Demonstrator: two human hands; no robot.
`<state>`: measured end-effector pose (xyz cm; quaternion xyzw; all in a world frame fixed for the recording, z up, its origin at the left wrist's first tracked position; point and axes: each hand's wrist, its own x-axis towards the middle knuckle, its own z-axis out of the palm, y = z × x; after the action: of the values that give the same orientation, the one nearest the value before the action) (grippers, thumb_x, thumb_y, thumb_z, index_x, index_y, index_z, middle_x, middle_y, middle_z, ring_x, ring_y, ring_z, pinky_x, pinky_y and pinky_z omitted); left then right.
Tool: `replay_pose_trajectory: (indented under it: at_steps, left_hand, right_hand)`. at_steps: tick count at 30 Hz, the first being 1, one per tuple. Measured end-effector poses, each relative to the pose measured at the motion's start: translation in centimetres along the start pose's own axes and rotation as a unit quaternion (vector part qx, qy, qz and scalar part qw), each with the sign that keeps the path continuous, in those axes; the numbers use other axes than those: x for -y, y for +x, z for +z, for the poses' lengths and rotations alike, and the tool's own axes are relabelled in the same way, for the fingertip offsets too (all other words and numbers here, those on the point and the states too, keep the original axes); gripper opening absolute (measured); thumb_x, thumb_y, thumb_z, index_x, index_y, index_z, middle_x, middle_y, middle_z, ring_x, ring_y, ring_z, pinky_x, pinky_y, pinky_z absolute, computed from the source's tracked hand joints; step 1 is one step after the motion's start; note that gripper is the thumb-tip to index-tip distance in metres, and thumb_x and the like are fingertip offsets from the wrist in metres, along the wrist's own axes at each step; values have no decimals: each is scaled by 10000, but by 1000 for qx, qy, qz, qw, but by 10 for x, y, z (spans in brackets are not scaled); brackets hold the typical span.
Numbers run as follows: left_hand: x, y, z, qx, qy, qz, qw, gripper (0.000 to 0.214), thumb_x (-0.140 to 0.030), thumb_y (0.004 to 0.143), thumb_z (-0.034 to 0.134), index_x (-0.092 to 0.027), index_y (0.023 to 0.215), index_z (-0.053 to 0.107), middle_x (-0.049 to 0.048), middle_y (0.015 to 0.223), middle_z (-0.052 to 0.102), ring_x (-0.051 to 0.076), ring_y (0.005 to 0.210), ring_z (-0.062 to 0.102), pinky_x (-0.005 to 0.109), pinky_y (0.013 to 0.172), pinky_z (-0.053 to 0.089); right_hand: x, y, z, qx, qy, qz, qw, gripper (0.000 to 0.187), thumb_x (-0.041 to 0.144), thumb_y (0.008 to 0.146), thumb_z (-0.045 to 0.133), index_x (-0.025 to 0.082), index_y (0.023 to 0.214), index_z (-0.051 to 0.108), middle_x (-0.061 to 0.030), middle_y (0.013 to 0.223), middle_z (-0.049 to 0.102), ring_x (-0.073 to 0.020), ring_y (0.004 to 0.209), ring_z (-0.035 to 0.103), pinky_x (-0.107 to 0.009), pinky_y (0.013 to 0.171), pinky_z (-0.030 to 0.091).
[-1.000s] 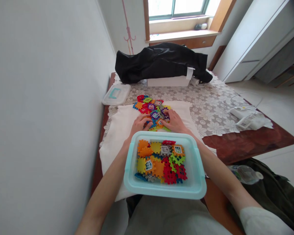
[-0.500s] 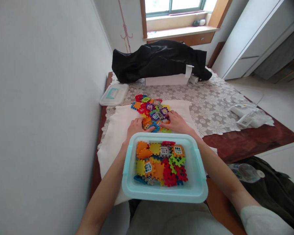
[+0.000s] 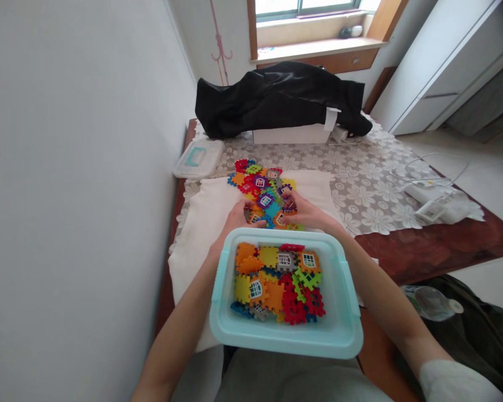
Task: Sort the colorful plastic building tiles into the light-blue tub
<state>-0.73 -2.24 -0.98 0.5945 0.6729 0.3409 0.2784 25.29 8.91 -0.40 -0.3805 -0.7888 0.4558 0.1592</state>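
Observation:
A loose heap of interlocking plastic waffle blocks [image 3: 260, 190] in red, orange, blue, purple and green lies on a white cloth [image 3: 201, 234]. Some blocks have little window prints. My left hand [image 3: 237, 219] curls against the near left of the heap, and my right hand [image 3: 305, 213] has its fingertips among the blocks at the near right. Whether either hand grips a block is hidden. A pale turquoise plastic tub [image 3: 285, 343] sits just in front of my hands, holding several similar blocks [image 3: 276, 287].
A wall runs along the table's left side. Behind the heap are a clear lid with a turquoise handle [image 3: 198, 158], a white box [image 3: 291, 134] and a black bag [image 3: 276, 97]. A lace tablecloth [image 3: 360, 195] lies under the cloth. A white cable device [image 3: 430, 206] sits at right.
My fingers have curled in closer together around the near end of the heap. The blocks there have shifted slightly. The view has tilted a little, and the tub stays in place before me.

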Motion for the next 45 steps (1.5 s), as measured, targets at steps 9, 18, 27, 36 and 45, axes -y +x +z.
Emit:
replay_pose_trajectory:
  at_steps: [9,18,27,36,45]
  left_hand:
    - [-11,-20,-17,102,35,36,994,737,-586,938,758,-232,1550,551,185,1622,581,373,1567,513,544,1334,434]
    - [5,-11,-24,84,-8,-3,996,725,-595,796,856,-264,1345,518,165,1354,710,354,1247,728,530,1104,601]
    - [16,-12,-23,106,-83,-68,989,777,-432,594,924,-282,1199,461,75,1179,645,267,1048,710,402,865,629]
    - [16,1,-14,97,-155,-77,980,757,-509,559,991,-220,1147,611,31,1028,650,242,933,681,369,799,577]
    - [-1,1,-8,84,-245,-90,962,776,-562,600,1044,-207,1138,612,53,1089,680,198,817,707,308,678,554]
  right_hand:
    - [-6,-2,-3,77,117,0,990,683,323,817,803,274,1435,516,-47,1104,742,-258,1022,751,-420,868,647]
    - [-6,1,-26,29,122,6,992,478,347,779,823,213,1216,685,-75,1153,771,-226,959,740,-394,832,648]
    - [-11,3,-34,-5,170,19,985,441,384,765,840,232,1157,710,-50,1072,768,-197,883,706,-354,771,628]
    - [-24,10,-26,-17,178,4,984,418,428,749,874,225,1094,754,-35,1018,761,-177,830,663,-348,773,588]
    - [-29,15,-17,-31,183,-22,982,554,414,753,901,262,1273,787,-78,1469,736,-275,1280,686,-468,1123,566]
